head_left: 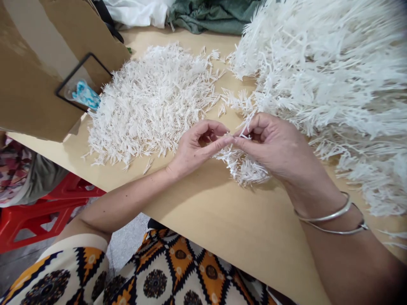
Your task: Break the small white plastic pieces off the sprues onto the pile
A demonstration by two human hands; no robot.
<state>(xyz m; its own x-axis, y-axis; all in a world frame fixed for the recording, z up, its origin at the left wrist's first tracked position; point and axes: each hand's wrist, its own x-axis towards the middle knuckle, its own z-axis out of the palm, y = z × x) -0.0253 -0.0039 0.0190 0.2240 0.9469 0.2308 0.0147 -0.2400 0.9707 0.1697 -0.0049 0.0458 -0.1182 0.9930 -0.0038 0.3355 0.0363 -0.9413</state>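
Over the table, my left hand (201, 142) and my right hand (277, 146) meet fingertip to fingertip. Thumb and forefinger of each are pinched. A thin white plastic sprig (244, 130) sticks out from my right fingers. What my left fingertips pinch seems to be a small white bit of the same kind, largely hidden. Just below the hands lies a small clump of white sprigs (249, 170). To the left is a broad heap of short, loose white sprigs (155, 99). A taller pile of longer, feathery white strands (321, 67) rises behind and right of my right hand.
A cardboard box (41, 55) stands at the table's left, with a black wire frame (72, 75) and a blue-and-white item in clear plastic (85, 94) against it. White cloth (140, 12) and dark green cloth (210, 15) lie at the back. Red stools (38, 218) stand left, beside another person's clothing.
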